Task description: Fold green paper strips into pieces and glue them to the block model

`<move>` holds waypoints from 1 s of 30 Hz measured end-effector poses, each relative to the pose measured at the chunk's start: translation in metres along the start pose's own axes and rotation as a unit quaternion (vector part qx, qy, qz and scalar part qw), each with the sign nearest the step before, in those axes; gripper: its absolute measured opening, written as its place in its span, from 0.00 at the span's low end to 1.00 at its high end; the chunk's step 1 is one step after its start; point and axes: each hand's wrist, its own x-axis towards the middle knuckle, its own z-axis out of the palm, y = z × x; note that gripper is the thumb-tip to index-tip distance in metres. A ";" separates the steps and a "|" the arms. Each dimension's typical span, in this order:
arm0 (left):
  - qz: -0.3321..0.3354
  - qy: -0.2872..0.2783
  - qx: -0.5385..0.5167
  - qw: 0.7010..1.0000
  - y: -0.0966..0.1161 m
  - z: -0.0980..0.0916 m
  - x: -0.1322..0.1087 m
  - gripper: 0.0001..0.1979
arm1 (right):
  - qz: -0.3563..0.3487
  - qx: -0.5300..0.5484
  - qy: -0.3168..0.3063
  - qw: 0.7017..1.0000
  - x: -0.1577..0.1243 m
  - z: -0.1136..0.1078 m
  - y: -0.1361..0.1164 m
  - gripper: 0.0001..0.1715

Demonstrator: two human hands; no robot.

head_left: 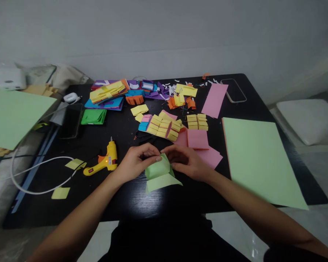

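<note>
Between both hands, above the near middle of the black table, is a folded light green paper (159,169) with creased flaps. My left hand (138,160) pinches its upper left edge between thumb and fingers. At its upper right side, my right hand (190,162) grips the same paper with bent fingers. Just beyond the hands lies a panel of folded yellow paper pieces (161,125), with pink and blue ones at its left end. Pink paper sheets (210,156) lie under and beside my right hand. To the left of my left hand rests a yellow glue gun (105,160).
Folded paper stacks (109,92) and white scraps (169,89) cover the table's back. A large green sheet (259,156) overhangs the front right edge. A white cable (38,193) loops at left, near a dark phone (71,122). Another phone-shaped object (236,91) lies back right.
</note>
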 end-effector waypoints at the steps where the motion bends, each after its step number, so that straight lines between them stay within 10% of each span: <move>1: -0.008 0.000 -0.010 1.000 0.000 0.000 0.000 0.08 | -0.006 -0.006 -0.010 1.000 -0.001 0.000 -0.001 0.26; 30: -0.065 -0.125 -0.066 0.988 0.004 -0.015 0.000 0.12 | -0.083 -0.167 -0.018 0.982 0.000 -0.004 0.001 0.22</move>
